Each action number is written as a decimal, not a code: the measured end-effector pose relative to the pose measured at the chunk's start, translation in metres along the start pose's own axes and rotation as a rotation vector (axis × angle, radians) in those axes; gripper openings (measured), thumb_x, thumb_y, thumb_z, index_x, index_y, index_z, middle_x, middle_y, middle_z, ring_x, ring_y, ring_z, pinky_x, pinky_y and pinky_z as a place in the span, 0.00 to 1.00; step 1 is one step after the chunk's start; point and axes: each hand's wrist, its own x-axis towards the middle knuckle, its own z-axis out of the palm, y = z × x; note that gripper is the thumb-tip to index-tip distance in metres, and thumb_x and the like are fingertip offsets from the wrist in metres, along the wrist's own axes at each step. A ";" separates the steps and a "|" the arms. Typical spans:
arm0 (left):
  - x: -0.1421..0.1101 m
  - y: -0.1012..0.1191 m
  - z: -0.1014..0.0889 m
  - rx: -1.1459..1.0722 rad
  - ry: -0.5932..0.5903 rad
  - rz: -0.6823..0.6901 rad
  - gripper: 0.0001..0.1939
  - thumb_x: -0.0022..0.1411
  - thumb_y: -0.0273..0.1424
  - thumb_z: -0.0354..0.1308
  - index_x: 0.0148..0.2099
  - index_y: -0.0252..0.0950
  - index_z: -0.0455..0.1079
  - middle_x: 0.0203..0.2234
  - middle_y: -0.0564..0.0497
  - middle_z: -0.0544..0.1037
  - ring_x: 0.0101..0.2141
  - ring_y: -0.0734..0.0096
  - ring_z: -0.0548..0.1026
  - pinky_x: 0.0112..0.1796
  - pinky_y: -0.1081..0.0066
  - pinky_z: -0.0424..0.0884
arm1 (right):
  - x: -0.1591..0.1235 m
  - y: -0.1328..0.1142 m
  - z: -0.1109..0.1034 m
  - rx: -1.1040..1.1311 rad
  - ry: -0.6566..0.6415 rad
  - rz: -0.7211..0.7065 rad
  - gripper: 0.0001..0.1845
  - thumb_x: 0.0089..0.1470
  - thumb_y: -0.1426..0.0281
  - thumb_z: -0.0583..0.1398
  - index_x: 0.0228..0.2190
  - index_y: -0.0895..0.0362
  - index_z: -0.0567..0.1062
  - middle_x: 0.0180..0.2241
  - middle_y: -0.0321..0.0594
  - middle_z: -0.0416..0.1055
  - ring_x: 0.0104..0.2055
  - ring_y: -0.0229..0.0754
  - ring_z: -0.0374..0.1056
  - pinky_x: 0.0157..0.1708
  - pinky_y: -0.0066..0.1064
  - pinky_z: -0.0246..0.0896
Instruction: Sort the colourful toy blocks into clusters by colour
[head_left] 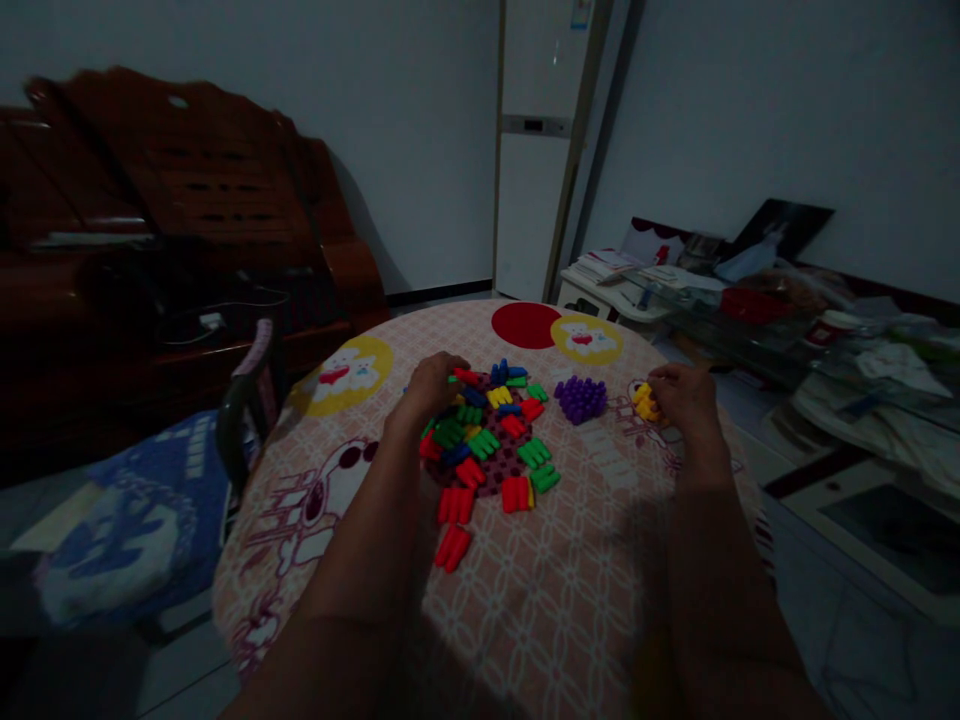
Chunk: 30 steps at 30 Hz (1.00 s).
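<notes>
A mixed pile of red, green, blue and yellow plastic building pieces [484, 445], shaped like joined pegs, lies on a dark red perforated mat or tray [495, 470]. My left hand [435, 385] is at the pile's far left side, its fingers curled down by a red piece [466, 377]; what they grip is hidden. On the right, my right hand [684, 395] has its fingers pinched at a small group of yellow pieces [644, 402]. Between the hands stands a tight cluster of purple pieces [581, 399].
The round table [540, 600] wears a pink patterned cloth. A chair [244, 400] with a blue cloth is at the left, beyond it a carved wooden sofa [210, 190]. A cluttered glass-topped cabinet [697, 310] stands at the right, a tall white unit [532, 200] behind.
</notes>
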 end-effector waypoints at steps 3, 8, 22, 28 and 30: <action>-0.004 -0.017 -0.011 0.028 -0.108 -0.166 0.14 0.51 0.27 0.63 0.42 0.37 0.81 0.35 0.47 0.83 0.37 0.61 0.79 0.40 0.70 0.72 | 0.002 0.003 0.002 -0.005 -0.006 -0.009 0.12 0.48 0.68 0.60 0.32 0.61 0.81 0.28 0.48 0.78 0.33 0.48 0.75 0.37 0.35 0.69; -0.007 -0.019 -0.006 -0.096 -0.233 -0.123 0.11 0.50 0.28 0.63 0.37 0.38 0.81 0.30 0.51 0.83 0.32 0.65 0.78 0.34 0.73 0.69 | 0.001 0.002 0.004 -0.015 -0.012 -0.037 0.11 0.49 0.69 0.60 0.30 0.61 0.81 0.27 0.46 0.78 0.31 0.46 0.74 0.36 0.34 0.68; 0.002 -0.002 0.006 -0.180 -0.189 -0.052 0.09 0.44 0.33 0.66 0.31 0.37 0.77 0.26 0.51 0.80 0.30 0.62 0.77 0.33 0.70 0.69 | -0.042 -0.088 0.045 0.035 -0.334 -0.386 0.09 0.52 0.75 0.59 0.28 0.58 0.81 0.28 0.42 0.78 0.32 0.41 0.71 0.35 0.30 0.61; 0.000 0.029 0.000 -0.645 -0.244 0.061 0.14 0.48 0.39 0.64 0.34 0.35 0.73 0.26 0.51 0.80 0.27 0.67 0.77 0.30 0.71 0.71 | -0.068 -0.117 0.060 0.319 -0.525 -0.425 0.08 0.55 0.70 0.61 0.31 0.58 0.81 0.26 0.38 0.76 0.31 0.39 0.71 0.32 0.27 0.60; -0.002 0.047 0.003 -0.716 -0.285 0.140 0.13 0.50 0.38 0.64 0.35 0.34 0.73 0.26 0.51 0.80 0.27 0.68 0.77 0.29 0.72 0.71 | -0.070 -0.119 0.059 0.452 -0.596 -0.372 0.09 0.55 0.67 0.62 0.33 0.58 0.80 0.26 0.36 0.76 0.29 0.37 0.70 0.29 0.26 0.60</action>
